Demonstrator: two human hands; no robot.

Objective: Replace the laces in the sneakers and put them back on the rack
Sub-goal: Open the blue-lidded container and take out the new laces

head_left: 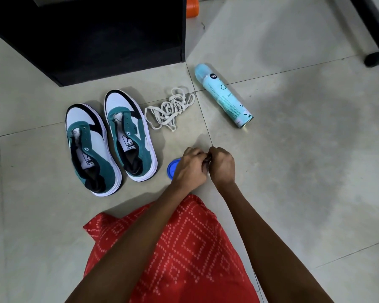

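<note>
Both hands met just below frame centre, over the pale tiled floor [293,149]: left hand [189,169] & right hand [221,166], knuckles up, fingers curled inward, tips pinching a small dark item [206,164] between them. It was mostly hidden, so couldn't tell what it was. At the left hand's outer edge a round blue plastic lid [172,169] lay on the floor, partly covered by that hand. Left of centre stood the pair of teal, white & black suede sneakers [130,136], side by side, toes toward the top of the frame, eyelets bare. Just right of the sneakers' toe ends lay a tangled heap of flat off-white laces [171,108], on the floor, near the hands but apart from them. Upper left: black open-fronted shelf unit [96,40], its lower edge close above the sneakers' toes. Right of the laces, a pale turquoise aerosol can [223,95] lay on its side, cap end toward the top. Top edge, beside the unit: part of an orange object [193,7]. Upper right corner: black chair leg w/ caster [374,59]. Bottom centre: red fabric w/ white dotted diamond pattern [184,248], beneath the forearms.
</note>
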